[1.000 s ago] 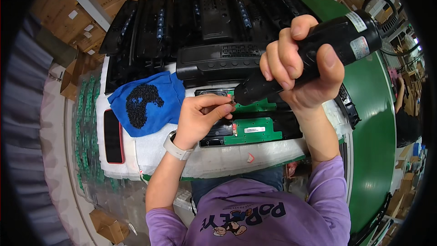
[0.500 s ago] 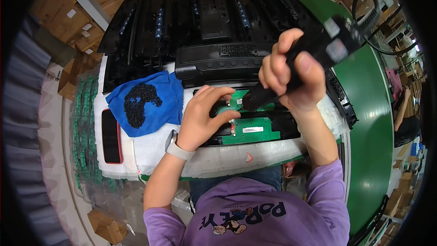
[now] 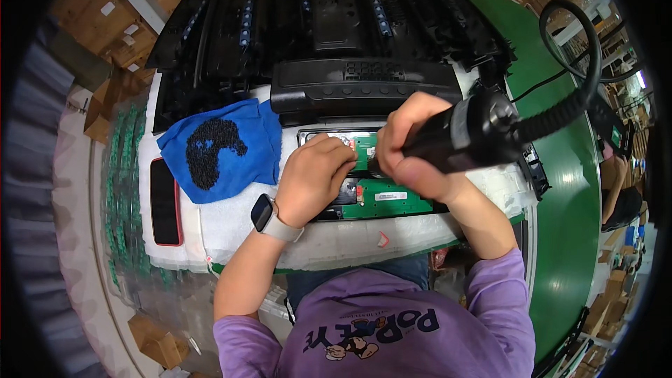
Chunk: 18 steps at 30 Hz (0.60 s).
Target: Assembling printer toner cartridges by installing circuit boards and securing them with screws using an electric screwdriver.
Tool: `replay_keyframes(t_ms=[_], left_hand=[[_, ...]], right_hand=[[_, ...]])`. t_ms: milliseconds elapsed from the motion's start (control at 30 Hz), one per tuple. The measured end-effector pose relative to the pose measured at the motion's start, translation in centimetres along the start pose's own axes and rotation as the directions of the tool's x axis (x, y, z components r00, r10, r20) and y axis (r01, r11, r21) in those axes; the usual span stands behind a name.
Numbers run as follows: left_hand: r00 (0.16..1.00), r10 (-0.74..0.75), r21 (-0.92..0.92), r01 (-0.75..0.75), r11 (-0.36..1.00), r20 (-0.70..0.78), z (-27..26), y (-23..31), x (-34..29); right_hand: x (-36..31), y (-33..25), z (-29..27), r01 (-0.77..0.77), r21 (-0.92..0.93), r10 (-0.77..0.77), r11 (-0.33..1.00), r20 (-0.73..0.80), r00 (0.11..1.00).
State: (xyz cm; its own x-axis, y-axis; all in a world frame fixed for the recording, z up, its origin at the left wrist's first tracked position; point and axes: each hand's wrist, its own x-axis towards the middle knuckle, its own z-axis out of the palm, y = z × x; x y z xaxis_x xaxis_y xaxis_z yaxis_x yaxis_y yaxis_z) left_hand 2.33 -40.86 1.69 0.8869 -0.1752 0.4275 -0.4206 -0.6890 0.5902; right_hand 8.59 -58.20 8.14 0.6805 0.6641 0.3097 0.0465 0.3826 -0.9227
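My right hand grips a black corded electric screwdriver, now tilted toward the far green circuit board. Its tip is hidden behind the fingers. Beside that board, my left hand has its fingers drawn together over the left end of the black housing; what they pinch, if anything, is hidden. Closer to me lies a second green circuit board with a white label, set in a black housing. A blue cloth left of my hands bears a heap of small black screws.
A phone in a red case lies at the left edge. Black plastic housings are stacked across the back. The screwdriver's cable loops off to the right, above a green surface. Cardboard boxes stand behind.
The screwdriver has swung from pointing down-left with its body raised to a lower pose nearer the boards. My left fingers, spread apart before, have closed together.
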Motion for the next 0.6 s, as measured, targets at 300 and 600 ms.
replay_keyframes(t_ms=[300, 600], left_hand=[[1.000, 0.013, 0.040, -0.014, 0.999, 0.020, 0.1, 0.1, -0.1], [0.998, 0.057, 0.141, -0.056, 0.988, -0.003, -0.8, 0.9, -0.8]], right_hand=[[0.7, 0.0, 0.4, 0.142, -0.278, -0.080, 0.950, 0.221, 0.972], [-0.1, 0.2, 0.6, 0.187, 0.127, -0.195, 0.974, 0.048, 0.980]])
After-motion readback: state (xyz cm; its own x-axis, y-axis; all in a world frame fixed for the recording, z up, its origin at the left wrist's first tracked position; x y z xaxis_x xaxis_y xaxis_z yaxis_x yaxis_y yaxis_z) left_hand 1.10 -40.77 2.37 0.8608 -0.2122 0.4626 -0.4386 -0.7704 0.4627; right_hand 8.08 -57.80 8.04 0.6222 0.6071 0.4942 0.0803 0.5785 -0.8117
